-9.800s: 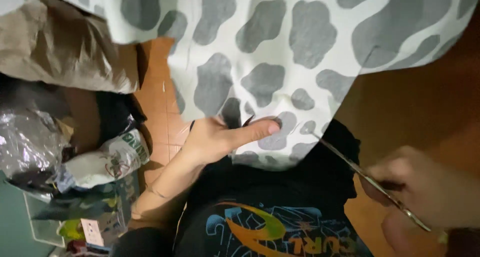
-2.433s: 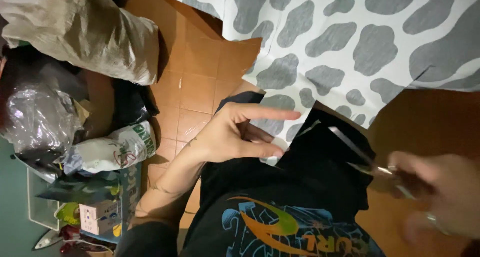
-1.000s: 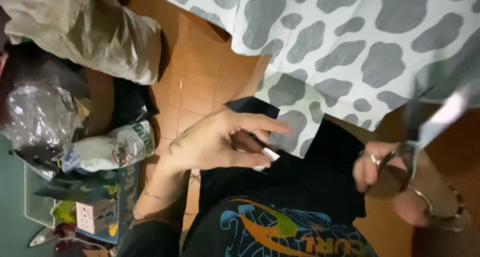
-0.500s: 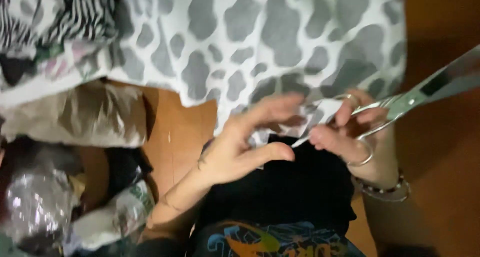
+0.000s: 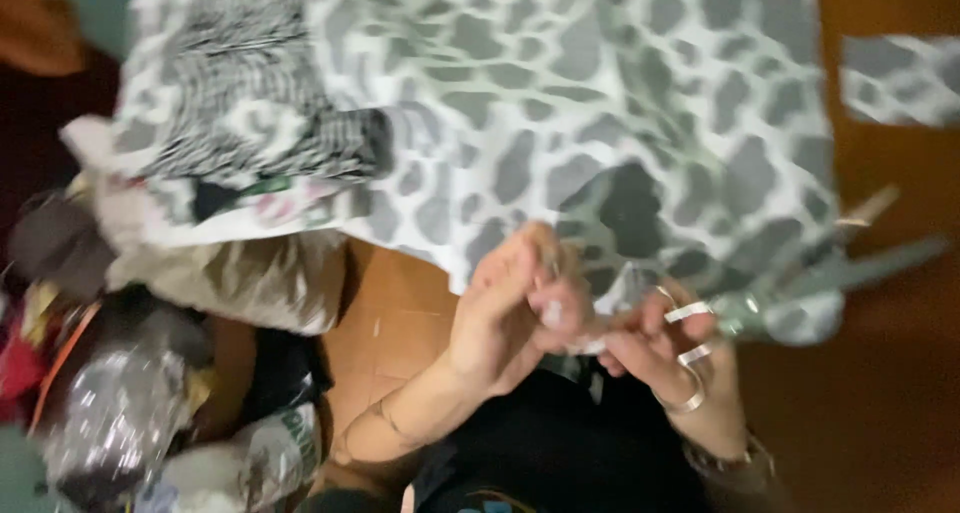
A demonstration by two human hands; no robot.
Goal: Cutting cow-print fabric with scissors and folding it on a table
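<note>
A white cloth with grey cow-like patches (image 5: 600, 123) spreads over the upper part of the head view. My left hand (image 5: 505, 313) pinches the cloth's near edge, fingers curled up against it. My right hand (image 5: 665, 358) touches the left one and holds metal scissors (image 5: 840, 273), whose blades point right over the brown floor. Rings show on the right fingers and a bracelet on the wrist. The picture is blurred by motion. My lap in dark clothing (image 5: 560, 443) lies below both hands.
A striped and patterned bundle of fabric (image 5: 250, 143) lies at the upper left on the cloth. A beige bag (image 5: 250, 283) and crumpled plastic bags (image 5: 120, 413) pile up at the left. A cut spotted scrap (image 5: 900, 78) lies at the upper right on the brown tiled floor (image 5: 400, 323).
Over the earlier frames the scissors hand swung in from the right to meet my left hand at the cloth's edge. The view has tilted up and left, showing more cloth and the striped bundle.
</note>
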